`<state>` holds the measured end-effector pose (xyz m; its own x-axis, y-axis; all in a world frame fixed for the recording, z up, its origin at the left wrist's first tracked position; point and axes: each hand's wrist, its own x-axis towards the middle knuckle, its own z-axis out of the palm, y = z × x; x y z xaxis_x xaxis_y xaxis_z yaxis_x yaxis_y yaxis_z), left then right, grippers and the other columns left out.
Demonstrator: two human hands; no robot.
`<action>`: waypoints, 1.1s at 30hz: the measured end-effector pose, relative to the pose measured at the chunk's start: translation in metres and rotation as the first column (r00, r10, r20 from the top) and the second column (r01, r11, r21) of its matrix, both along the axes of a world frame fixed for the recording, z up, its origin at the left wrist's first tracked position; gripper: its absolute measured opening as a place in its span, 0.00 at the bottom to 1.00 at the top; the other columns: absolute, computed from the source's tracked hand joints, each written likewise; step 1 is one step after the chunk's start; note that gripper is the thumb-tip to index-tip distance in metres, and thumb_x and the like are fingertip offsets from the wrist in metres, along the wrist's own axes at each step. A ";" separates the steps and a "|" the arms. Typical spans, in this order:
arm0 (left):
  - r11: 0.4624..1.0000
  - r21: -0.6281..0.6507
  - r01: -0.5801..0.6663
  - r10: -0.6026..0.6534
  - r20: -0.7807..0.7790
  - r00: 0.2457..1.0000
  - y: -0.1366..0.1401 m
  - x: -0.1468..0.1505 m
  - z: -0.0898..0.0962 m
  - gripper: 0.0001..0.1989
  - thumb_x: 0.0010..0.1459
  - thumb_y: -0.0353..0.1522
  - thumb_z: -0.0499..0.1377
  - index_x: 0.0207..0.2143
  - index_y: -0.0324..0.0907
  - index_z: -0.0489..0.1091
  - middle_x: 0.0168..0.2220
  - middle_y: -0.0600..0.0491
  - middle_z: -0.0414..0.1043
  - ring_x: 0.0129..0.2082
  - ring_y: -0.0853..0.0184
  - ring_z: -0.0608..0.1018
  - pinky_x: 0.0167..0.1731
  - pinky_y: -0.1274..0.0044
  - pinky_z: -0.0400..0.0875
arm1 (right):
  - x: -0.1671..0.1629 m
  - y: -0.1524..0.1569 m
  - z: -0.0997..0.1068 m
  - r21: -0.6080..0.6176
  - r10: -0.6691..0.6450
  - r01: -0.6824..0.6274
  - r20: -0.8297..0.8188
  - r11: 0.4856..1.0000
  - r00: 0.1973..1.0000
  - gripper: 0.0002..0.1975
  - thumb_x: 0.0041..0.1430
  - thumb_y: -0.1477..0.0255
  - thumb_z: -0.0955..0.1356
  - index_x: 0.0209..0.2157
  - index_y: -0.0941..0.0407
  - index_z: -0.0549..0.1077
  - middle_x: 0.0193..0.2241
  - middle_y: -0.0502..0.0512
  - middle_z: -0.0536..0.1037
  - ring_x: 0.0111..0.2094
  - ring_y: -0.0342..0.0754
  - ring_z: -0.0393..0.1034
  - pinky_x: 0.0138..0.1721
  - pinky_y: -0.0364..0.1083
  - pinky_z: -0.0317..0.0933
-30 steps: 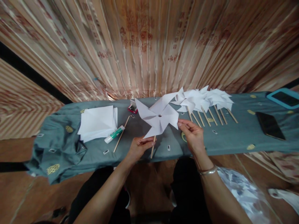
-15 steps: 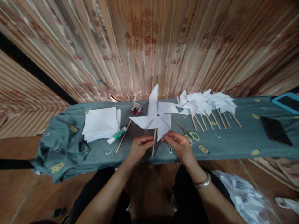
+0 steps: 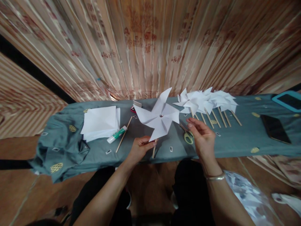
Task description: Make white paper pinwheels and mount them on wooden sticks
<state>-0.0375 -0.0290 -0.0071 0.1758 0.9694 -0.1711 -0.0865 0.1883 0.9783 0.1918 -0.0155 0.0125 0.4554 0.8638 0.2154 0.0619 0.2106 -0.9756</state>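
A white paper pinwheel (image 3: 164,110) with a metal pin at its centre stands over the middle of the table. My left hand (image 3: 140,149) is closed round its wooden stick (image 3: 154,150), just below the blades. To the right of the blades, my right hand (image 3: 203,136) hangs free with its fingers loosely bent and a little apart. Partly behind that hand lie scissors with yellow-green handles (image 3: 188,138). Several finished pinwheels (image 3: 199,100) overlap in a row at the back right, their sticks pointing forward.
On the left are a stack of white paper (image 3: 100,121), a green and white glue stick (image 3: 117,135) and a loose wooden stick (image 3: 124,135). A small red box (image 3: 133,109) is partly hidden by the pinwheel. At right lie a black phone (image 3: 275,128) and a blue-framed device (image 3: 288,101).
The pinwheel's blades have turned on the pin. My right hand has left the lower blade and moved right, over the scissors. My left hand still holds the stick.
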 end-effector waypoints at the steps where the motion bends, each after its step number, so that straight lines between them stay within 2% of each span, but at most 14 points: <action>1: 1.000 0.005 0.018 -0.018 -0.008 1.000 -0.001 0.000 0.001 0.13 0.39 0.39 0.70 0.27 0.40 0.81 0.27 0.53 0.78 0.31 0.65 0.75 0.35 0.75 0.68 | 0.003 0.003 -0.002 0.009 0.005 -0.006 0.022 1.000 1.000 0.18 0.48 0.61 0.76 0.40 0.53 0.79 0.40 0.57 0.83 0.43 0.52 0.77 0.49 0.54 0.68; 4: 0.998 0.016 0.059 -0.058 -0.026 0.998 -0.003 0.000 0.001 0.13 0.41 0.39 0.70 0.28 0.40 0.81 0.27 0.52 0.77 0.31 0.65 0.75 0.35 0.75 0.68 | 0.005 0.007 -0.008 -0.011 0.055 -0.054 0.060 0.998 0.997 0.19 0.50 0.61 0.74 0.43 0.54 0.78 0.43 0.59 0.82 0.45 0.53 0.76 0.51 0.56 0.67; 9: 0.997 0.028 0.068 -0.067 -0.057 0.996 -0.004 0.000 0.000 0.13 0.43 0.39 0.69 0.28 0.39 0.81 0.27 0.52 0.77 0.31 0.65 0.75 0.35 0.75 0.68 | -0.001 0.007 -0.007 -0.053 0.084 -0.082 0.032 0.995 0.996 0.17 0.47 0.63 0.76 0.39 0.54 0.79 0.34 0.55 0.83 0.36 0.51 0.78 0.45 0.54 0.70; 14: 1.000 -0.011 0.007 -0.006 0.018 1.000 -0.002 0.000 -0.003 0.12 0.40 0.37 0.70 0.29 0.41 0.81 0.31 0.51 0.81 0.33 0.64 0.78 0.40 0.73 0.71 | -0.007 0.003 -0.005 -0.088 0.098 -0.099 -0.018 0.991 0.995 0.15 0.43 0.63 0.77 0.34 0.53 0.80 0.30 0.53 0.83 0.32 0.49 0.77 0.40 0.51 0.70; 20: 0.999 -0.011 -0.042 0.042 0.007 0.999 0.001 -0.001 -0.001 0.12 0.39 0.37 0.70 0.30 0.42 0.81 0.32 0.50 0.82 0.34 0.62 0.80 0.41 0.71 0.74 | -0.021 -0.007 -0.006 -0.175 0.181 -0.199 -0.112 0.964 0.977 0.18 0.39 0.60 0.78 0.33 0.53 0.81 0.26 0.52 0.83 0.29 0.48 0.76 0.37 0.50 0.71; 23: 0.998 0.023 -0.050 0.050 0.003 0.999 0.002 -0.001 0.001 0.11 0.40 0.37 0.70 0.28 0.42 0.81 0.32 0.50 0.82 0.35 0.62 0.80 0.40 0.72 0.74 | -0.033 -0.012 -0.005 -0.203 0.242 -0.275 -0.175 0.940 0.955 0.19 0.37 0.59 0.79 0.32 0.54 0.80 0.26 0.52 0.83 0.28 0.48 0.76 0.36 0.50 0.71; 29: 0.997 0.042 -0.060 0.060 -0.009 0.998 0.003 0.000 0.000 0.10 0.41 0.36 0.70 0.29 0.43 0.81 0.30 0.51 0.80 0.32 0.65 0.78 0.38 0.74 0.72 | -0.054 -0.019 -0.002 -0.205 0.398 -0.460 -0.284 0.864 0.872 0.16 0.40 0.59 0.78 0.29 0.53 0.80 0.26 0.53 0.83 0.29 0.48 0.77 0.35 0.49 0.72; 33: 0.999 0.039 -0.029 0.029 0.015 0.999 0.003 0.000 -0.001 0.11 0.42 0.37 0.70 0.29 0.41 0.81 0.28 0.53 0.78 0.31 0.66 0.77 0.37 0.75 0.70 | -0.062 -0.024 -0.001 -0.202 0.505 -0.570 -0.296 0.796 0.811 0.14 0.43 0.59 0.77 0.28 0.54 0.80 0.24 0.52 0.82 0.28 0.46 0.76 0.32 0.46 0.70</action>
